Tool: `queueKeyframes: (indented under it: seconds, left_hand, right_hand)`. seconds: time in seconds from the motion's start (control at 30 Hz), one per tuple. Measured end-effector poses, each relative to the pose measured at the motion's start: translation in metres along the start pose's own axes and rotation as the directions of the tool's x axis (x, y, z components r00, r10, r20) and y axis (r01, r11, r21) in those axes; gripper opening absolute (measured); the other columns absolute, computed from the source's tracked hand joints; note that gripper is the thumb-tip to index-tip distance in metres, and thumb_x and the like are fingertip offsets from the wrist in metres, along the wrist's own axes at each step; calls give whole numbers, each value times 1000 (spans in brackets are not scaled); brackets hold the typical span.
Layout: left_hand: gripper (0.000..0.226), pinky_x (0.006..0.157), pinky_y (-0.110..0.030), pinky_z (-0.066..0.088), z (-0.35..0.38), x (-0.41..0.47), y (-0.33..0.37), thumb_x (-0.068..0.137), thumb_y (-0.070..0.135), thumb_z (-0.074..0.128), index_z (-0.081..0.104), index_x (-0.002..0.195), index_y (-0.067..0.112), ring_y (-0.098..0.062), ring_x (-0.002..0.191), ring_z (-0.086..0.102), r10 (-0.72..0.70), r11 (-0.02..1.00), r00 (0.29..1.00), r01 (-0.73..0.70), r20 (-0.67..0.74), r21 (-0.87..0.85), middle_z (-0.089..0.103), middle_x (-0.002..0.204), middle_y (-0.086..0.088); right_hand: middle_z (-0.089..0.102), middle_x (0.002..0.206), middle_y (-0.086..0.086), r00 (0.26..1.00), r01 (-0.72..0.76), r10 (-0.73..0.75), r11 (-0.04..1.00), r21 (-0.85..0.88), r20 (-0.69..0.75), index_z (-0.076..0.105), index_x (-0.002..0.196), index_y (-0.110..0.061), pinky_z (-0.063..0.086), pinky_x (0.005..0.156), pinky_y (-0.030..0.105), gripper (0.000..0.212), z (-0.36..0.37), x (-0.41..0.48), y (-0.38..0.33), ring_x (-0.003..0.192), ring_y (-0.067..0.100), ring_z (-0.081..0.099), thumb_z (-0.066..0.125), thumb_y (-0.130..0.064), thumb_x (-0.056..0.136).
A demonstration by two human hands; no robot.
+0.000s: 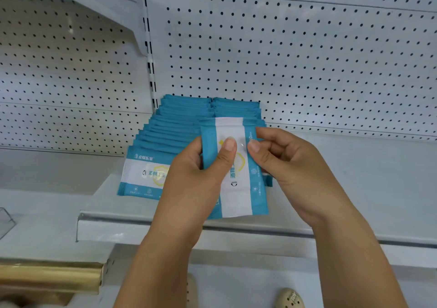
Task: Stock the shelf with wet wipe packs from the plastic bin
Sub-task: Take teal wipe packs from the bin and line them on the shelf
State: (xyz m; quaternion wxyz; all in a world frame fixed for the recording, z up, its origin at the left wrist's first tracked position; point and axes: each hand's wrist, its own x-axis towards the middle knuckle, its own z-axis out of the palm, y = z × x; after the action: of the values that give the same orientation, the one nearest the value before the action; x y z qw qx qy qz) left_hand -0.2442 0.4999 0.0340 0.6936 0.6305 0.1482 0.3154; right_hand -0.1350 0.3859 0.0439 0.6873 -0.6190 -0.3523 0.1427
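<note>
wet wipe pack (234, 177) held upright over shelf front edge, in front of stacked packs (170, 139). left grip (196, 180) pinches its left side, thumb on front; right grip (290, 163) pinches right edge. two overlapping rows already laid at shelf's left end, back to front; shelf (354, 177) has room to right, so judged partway. bin not in view. packs: flat, soft glossy film, teal with white band. shelf: painted metal, pegboard (307, 59) behind.
</note>
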Motion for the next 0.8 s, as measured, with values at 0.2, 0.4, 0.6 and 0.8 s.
queueKeyframes:
  seconds: [0.2,0.4,0.6,0.8]
  left_hand:
    - [35,70,-22,60,-5,3,-3,84,25,79,69,116,19,-12,88,77,-10,999,1000,9,25,33,80,95,4]
    - [22,79,-23,58,-9,9,-5,89,12,77,72,103,28,-8,87,74,235,953,954,-189,-183,237,78,91,11]
    - [28,67,-11,53,1,8,-9,88,12,78,69,81,37,0,75,68,310,899,934,-228,-176,373,73,80,18]
    - [19,75,1,42,2,8,-13,88,21,80,70,97,34,10,88,62,342,855,912,-203,-225,477,71,93,20]
  right_hand:
    - [77,96,6,991,-47,71,978,203,-113,66,111,-6,59,81,33,19,-15,1,4,91,21,74,65,-12,93]
    - [75,104,14,995,-84,93,980,180,-39,62,111,-12,57,97,46,59,-46,-4,5,102,29,73,89,-36,65]
    - [78,95,-4,985,-123,148,961,-248,85,73,105,-23,56,89,33,46,-44,-9,6,90,16,72,87,-30,61]
    - [76,88,-8,998,-53,57,905,-423,-3,77,92,-20,52,65,13,22,-34,-5,14,75,2,69,89,-18,74]
